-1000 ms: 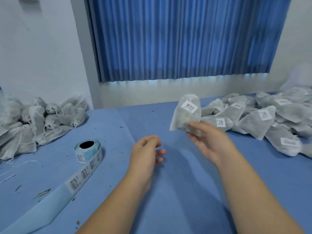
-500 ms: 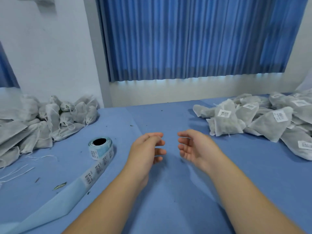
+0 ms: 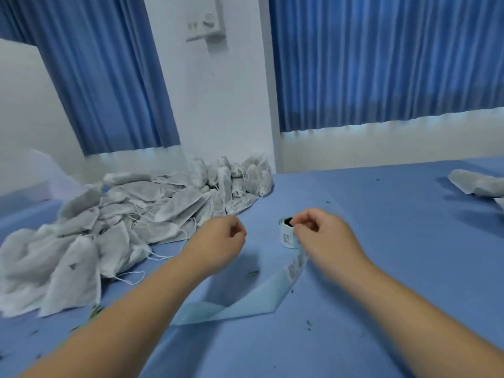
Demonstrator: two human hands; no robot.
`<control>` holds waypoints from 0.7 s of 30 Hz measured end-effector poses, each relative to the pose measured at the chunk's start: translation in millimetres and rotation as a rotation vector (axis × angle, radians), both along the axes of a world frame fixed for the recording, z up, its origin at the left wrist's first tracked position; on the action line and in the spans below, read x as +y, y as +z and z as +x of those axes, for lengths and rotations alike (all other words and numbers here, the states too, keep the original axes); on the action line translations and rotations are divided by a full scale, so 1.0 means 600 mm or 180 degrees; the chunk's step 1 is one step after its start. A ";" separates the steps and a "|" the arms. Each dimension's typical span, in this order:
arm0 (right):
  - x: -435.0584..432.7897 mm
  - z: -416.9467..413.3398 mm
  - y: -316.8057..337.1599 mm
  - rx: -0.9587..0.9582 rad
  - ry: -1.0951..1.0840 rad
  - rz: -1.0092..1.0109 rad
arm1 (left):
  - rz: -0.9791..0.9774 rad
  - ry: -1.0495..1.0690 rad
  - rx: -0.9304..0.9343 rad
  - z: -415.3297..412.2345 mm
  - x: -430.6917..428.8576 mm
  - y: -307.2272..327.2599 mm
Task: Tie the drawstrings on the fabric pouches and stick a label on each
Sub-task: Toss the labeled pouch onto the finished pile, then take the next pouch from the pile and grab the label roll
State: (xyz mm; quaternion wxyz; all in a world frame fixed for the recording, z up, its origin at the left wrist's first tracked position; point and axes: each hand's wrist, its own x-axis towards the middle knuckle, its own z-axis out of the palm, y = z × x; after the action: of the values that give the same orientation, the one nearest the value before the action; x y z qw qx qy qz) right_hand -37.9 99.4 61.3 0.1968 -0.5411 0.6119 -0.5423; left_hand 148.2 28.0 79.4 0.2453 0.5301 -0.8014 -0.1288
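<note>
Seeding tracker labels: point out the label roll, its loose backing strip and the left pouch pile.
label roll (image 3: 287,238): head view, its printed outer wall.
backing strip (image 3: 245,306): head view, bare blue stretch near the fold.
pouch pile (image 3: 177,205): head view, a pouch mid-pile.

pouches (image 3: 131,214): thin matt non-woven cloth, grey-white, crumpled | drawstrings (image 3: 136,272): fine white cord | label roll (image 3: 287,238): white paper labels | backing strip (image 3: 251,304): smooth pale-blue paper, faint sheen | table cover (image 3: 381,241): matt blue cloth, creased | curtains (image 3: 381,64): pleated blue cloth | wall (image 3: 223,105): matt white paint
</note>
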 end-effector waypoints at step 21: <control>-0.023 -0.011 -0.081 0.1095 -0.0047 -0.0493 | 0.0099 0.1020 -0.2630 0.178 -0.191 -0.079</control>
State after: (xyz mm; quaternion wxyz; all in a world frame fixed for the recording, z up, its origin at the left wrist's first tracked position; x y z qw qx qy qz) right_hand -44.2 85.8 12.8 0.0430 -0.6348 0.5969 -0.4887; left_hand 255.1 -86.6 32.0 -0.0867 0.6583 -0.7378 0.1215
